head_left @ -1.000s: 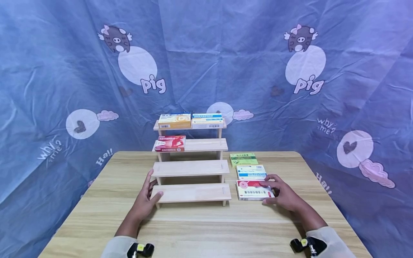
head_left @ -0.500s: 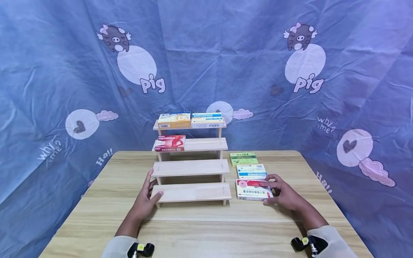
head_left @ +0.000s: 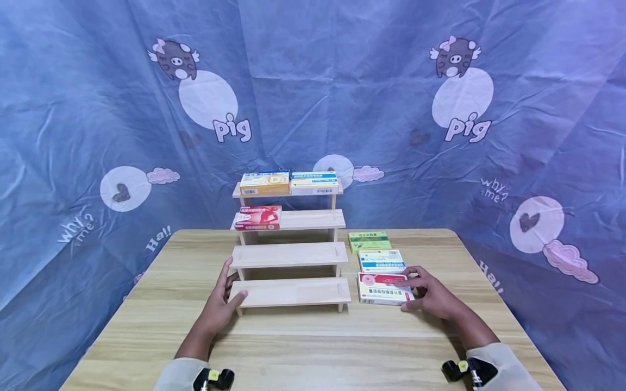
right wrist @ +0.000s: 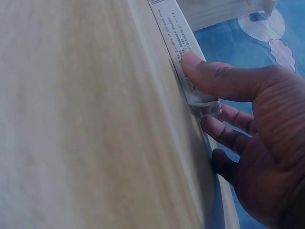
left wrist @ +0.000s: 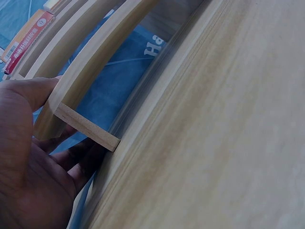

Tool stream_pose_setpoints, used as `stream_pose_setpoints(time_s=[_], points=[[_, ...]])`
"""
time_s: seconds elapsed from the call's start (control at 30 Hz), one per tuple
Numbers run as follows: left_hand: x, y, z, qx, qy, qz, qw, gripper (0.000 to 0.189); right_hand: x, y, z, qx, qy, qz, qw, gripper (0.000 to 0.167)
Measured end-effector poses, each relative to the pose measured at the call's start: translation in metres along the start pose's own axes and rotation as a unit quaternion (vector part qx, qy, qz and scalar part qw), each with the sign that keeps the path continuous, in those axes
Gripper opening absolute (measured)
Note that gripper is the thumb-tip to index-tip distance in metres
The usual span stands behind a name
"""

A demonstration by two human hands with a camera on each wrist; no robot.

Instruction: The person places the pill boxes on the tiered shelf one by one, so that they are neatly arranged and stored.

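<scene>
A stepped wooden rack [head_left: 288, 293] stands on the table. My left hand [head_left: 220, 301] grips the left end of its lowest step, thumb on top and fingers behind the side; the left wrist view shows this left hand [left wrist: 43, 157] around the step's end. To the right of the rack, my right hand [head_left: 432, 293] holds a red-and-white medicine box [head_left: 383, 293] by its right end. In the right wrist view the thumb presses the printed side of the box [right wrist: 174, 43], with other fingers beyond its end flap. The box lies flat, close to the table.
Behind that box lie a blue-and-white medicine box [head_left: 381, 260] and a green one [head_left: 369, 241]. On the rack's top step sit a yellow-orange box [head_left: 265, 183] and a blue-and-white box [head_left: 314, 183]. A red box [head_left: 258, 218] rests on the step below. A blue curtain [head_left: 313, 98] hangs behind the table [head_left: 303, 358].
My right thumb and fingers have shifted very slightly to the right at the end of the red-and-white box. The left hand and the rack have stayed in place.
</scene>
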State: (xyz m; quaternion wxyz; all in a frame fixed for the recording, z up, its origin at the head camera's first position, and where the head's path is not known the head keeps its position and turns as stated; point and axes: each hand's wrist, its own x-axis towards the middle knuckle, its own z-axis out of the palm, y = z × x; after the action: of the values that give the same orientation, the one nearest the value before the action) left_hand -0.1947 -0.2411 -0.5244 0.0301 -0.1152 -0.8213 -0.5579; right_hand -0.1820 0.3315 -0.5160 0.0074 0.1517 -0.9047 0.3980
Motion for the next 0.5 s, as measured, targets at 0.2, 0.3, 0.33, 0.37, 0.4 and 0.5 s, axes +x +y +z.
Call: stream_pose_setpoints(time_s=[0.2, 0.3, 0.33, 0.37, 0.4, 0.5], points=[[-0.0006, 0.0013, 0.0001, 0.005, 0.0, -0.001, 1.0, 0.096, -0.0002, -0.0007, -0.0004, -0.013, -0.007, 0.011, 0.9998, 0.053], [-0.0005, 0.0011, 0.0, 0.005, -0.001, 0.003, 1.0, 0.095, 0.0, -0.001, -0.0008, -0.011, -0.008, 0.012, 0.9998, 0.053], [-0.0005, 0.0009, 0.0, 0.005, -0.001, 0.004, 1.0, 0.095, 0.0, -0.0013, -0.001, -0.01, -0.008, 0.013, 0.9998, 0.053], [-0.0004, 0.0007, 0.0, 0.004, -0.001, 0.005, 1.0, 0.095, 0.0, -0.0017, -0.0011, -0.009, -0.008, 0.013, 0.9998, 0.053], [-0.0004, 0.0006, 0.0, 0.003, -0.001, 0.006, 1.0, 0.095, 0.0, -0.002, -0.0013, -0.008, -0.009, 0.013, 0.9998, 0.053], [-0.0003, -0.0002, -0.0001, 0.0, -0.002, 0.008, 1.0, 0.095, 0.0, -0.0033, -0.0014, -0.007, -0.011, 0.015, 0.9998, 0.053]])
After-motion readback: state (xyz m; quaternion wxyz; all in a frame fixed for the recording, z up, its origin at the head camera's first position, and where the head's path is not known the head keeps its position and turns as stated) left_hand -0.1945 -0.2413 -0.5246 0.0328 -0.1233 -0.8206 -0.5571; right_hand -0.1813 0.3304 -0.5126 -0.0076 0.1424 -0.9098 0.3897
